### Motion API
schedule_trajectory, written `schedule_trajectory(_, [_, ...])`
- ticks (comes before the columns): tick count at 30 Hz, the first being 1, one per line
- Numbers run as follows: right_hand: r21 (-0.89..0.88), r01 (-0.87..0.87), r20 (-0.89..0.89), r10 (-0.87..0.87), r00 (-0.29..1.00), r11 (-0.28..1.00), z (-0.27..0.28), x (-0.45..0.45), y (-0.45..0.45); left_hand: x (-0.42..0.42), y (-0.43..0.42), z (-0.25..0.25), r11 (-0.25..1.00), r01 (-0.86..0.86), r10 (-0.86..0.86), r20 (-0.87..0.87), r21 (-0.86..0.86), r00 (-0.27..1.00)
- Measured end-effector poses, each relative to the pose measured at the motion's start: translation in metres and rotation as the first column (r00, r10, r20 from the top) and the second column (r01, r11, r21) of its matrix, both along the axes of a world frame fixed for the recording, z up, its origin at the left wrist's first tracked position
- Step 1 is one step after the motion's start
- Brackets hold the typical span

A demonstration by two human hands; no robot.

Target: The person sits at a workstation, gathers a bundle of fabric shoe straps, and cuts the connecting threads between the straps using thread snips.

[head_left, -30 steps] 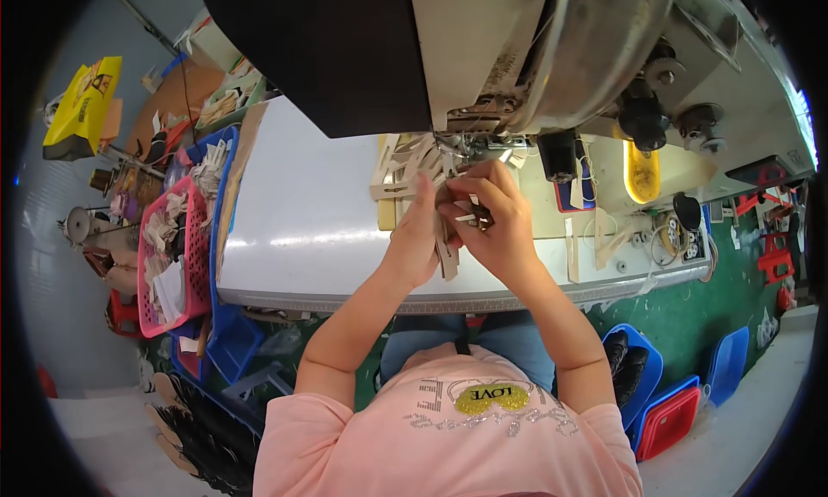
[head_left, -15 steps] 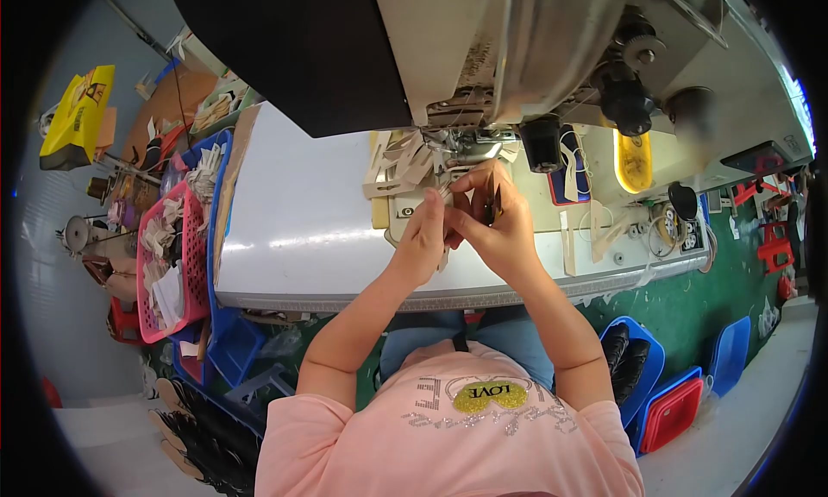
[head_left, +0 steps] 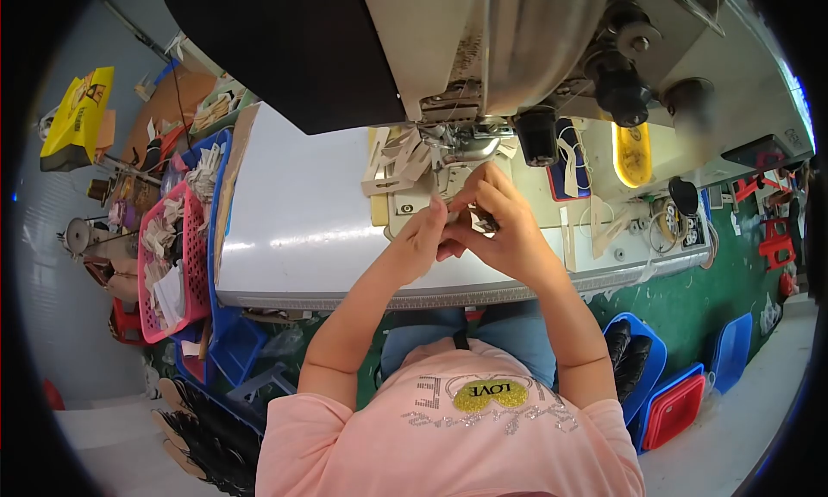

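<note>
Both hands meet in front of the sewing machine (head_left: 470,139), just below its needle area. My left hand (head_left: 417,242) is closed, thumb up and fingers curled inward; whatever it pinches is hidden between the hands. Against it, my right hand (head_left: 500,225) has bent fingers wrapped around small dark thread snips (head_left: 486,223), mostly covered by the palm. Beside the needle area, several pale cut strips (head_left: 401,162) with slots lie in a loose pile on the machine bed, left of my hands.
A pink basket (head_left: 197,277) of pale scraps stands left of the white table (head_left: 285,229). On the right are a yellow oval tray (head_left: 634,156), a blue pad (head_left: 569,165) and loose pale strips (head_left: 569,238). Blue bins (head_left: 649,359) stand below on the right.
My right fingers have curled further over, and the snips have swung from upright to lower in the palm. The pale strip that showed below my left hand is now out of sight.
</note>
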State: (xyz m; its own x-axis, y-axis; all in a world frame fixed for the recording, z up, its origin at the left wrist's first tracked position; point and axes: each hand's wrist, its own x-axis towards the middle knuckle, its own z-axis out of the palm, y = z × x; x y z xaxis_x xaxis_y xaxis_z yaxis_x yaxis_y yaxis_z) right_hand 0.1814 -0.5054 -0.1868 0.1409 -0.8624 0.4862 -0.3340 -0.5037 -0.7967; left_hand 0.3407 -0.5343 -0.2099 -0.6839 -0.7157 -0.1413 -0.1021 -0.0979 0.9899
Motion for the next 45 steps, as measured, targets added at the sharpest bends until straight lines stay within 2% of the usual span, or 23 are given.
schedule_trajectory(2, [0.023, -0.02, -0.123, 0.023, 0.992, 1.0, 0.0, -0.005, 0.001, -0.003, 0.001, 0.003, 0.999, 0.042, -0.042, 0.001, -0.004, 0.999])
schedule_trajectory(5, [-0.061, 0.019, -0.1, -0.025, 0.995, 0.998, 0.0, 0.0, 0.005, -0.013, 0.008, 0.01, 0.972, -0.16, 0.185, -0.139, 0.173, 0.973])
schedule_trajectory(8, [0.025, -0.148, 0.152, 0.143, 0.978, 0.989, 0.0, 0.002, 0.014, -0.01, -0.008, -0.009, 0.945, -0.268, 0.314, -0.294, 0.186, 0.903])
schedule_trajectory(9, [0.039, -0.171, 0.169, 0.162, 0.972, 0.984, 0.009, -0.001, 0.019, -0.009, -0.011, -0.011, 0.916, -0.32, 0.38, -0.265, 0.243, 0.886])
schedule_trajectory(12, [0.285, -0.103, 0.238, 0.033, 0.971, 0.953, 0.021, -0.007, 0.023, -0.004, -0.011, -0.013, 0.954, -0.292, 0.296, -0.32, 0.062, 0.9])
schedule_trajectory(13, [0.303, -0.026, 0.187, -0.033, 0.982, 0.953, 0.023, -0.008, 0.017, -0.003, -0.008, -0.009, 0.969, -0.237, 0.246, -0.382, 0.072, 0.891])
schedule_trajectory(14, [0.276, 0.036, 0.29, -0.119, 0.949, 0.96, 0.006, -0.008, 0.002, -0.003, -0.005, -0.006, 0.97, -0.24, 0.235, -0.303, 0.02, 0.923])
schedule_trajectory(16, [0.239, 0.067, 0.242, -0.126, 0.962, 0.969, 0.0, -0.007, -0.004, -0.006, 0.0, 0.002, 0.969, -0.234, 0.222, -0.137, -0.08, 0.965])
schedule_trajectory(17, [0.169, 0.111, 0.193, -0.143, 0.971, 0.979, -0.005, -0.007, -0.008, -0.007, 0.0, 0.011, 0.951, -0.308, 0.308, -0.053, 0.013, 0.95])
schedule_trajectory(20, [-0.024, 0.2, 0.077, -0.197, 0.977, 0.98, -0.011, -0.01, -0.016, -0.008, -0.014, 0.006, 0.91, -0.393, 0.41, -0.134, 0.131, 0.902])
schedule_trajectory(21, [-0.067, 0.211, 0.054, -0.207, 0.977, 0.975, -0.01, -0.01, -0.019, -0.011, -0.017, 0.013, 0.9, -0.419, 0.436, -0.223, 0.119, 0.872])
schedule_trajectory(23, [-0.167, 0.215, -0.012, -0.22, 0.975, 0.962, -0.012, -0.011, -0.023, -0.01, -0.03, 0.012, 0.901, -0.396, 0.43, -0.237, 0.178, 0.871])
schedule_trajectory(29, [-0.109, 0.23, -0.184, -0.247, 0.951, 0.967, -0.009, -0.013, -0.023, -0.012, -0.037, 0.015, 0.889, -0.376, 0.439, -0.253, 0.26, 0.862])
schedule_trajectory(42, [-0.17, 0.239, -0.203, -0.271, 0.941, 0.956, -0.007, -0.013, -0.029, -0.014, -0.043, 0.019, 0.874, -0.381, 0.462, -0.274, 0.301, 0.844])
schedule_trajectory(45, [-0.157, 0.233, -0.192, -0.261, 0.946, 0.96, -0.007, -0.013, -0.029, -0.015, -0.04, 0.019, 0.868, -0.426, 0.483, -0.239, 0.254, 0.842])
